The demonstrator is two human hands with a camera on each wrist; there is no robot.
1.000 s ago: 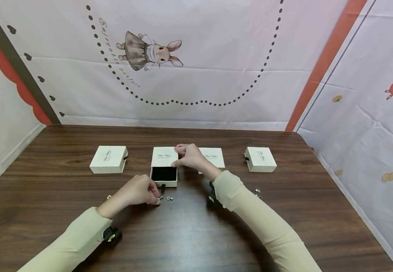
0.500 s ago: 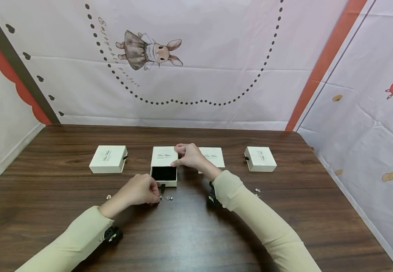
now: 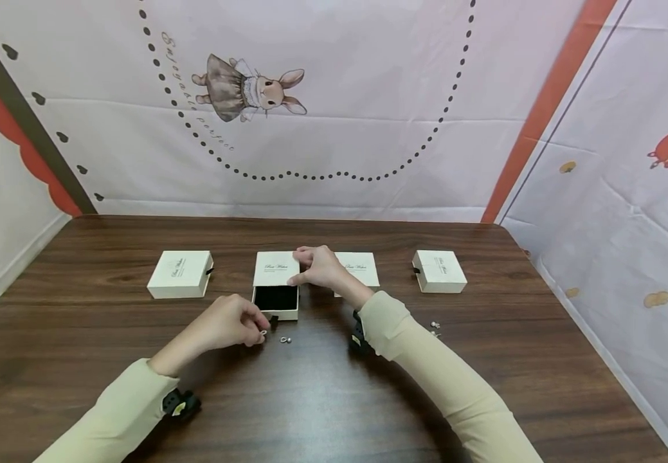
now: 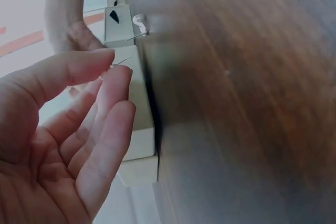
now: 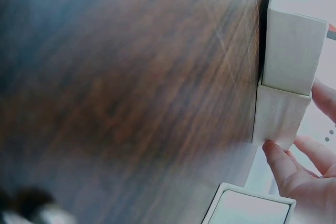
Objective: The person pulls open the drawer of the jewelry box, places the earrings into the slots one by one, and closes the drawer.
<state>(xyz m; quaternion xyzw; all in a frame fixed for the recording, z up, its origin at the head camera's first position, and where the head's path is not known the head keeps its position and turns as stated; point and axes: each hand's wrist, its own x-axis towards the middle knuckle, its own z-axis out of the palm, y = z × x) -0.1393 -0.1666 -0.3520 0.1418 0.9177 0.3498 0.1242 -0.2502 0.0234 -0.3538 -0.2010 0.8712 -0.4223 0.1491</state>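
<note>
A white drawer-style jewelry box [image 3: 276,267] is pulled part way out near the table's middle, its black-lined tray [image 3: 276,298] facing the person. My right hand [image 3: 323,267] grips the box cover at its right side, thumb at the front corner and fingers toward the back; the right wrist view shows fingertips [image 5: 278,156] against the cover's end. Just in front of the tray, my left hand [image 3: 234,321] pinches a small earring [image 4: 123,60] between thumb and index finger, its thin post sticking out. Another earring [image 3: 285,340] lies on the table before the tray's black ribbon tab.
Similar white boxes stand closed at left [image 3: 179,274], just right of the open one [image 3: 358,267], and at far right [image 3: 440,271]. Small jewelry pieces [image 3: 435,326] lie on the brown wooden table [image 3: 322,399] near the right forearm. A printed cloth [image 3: 334,154] hangs behind.
An earring that lay by the left fingertips is now pinched and lifted, with the left hand drawn slightly left. The right hand keeps its grip on the box. The head view has shifted a little.
</note>
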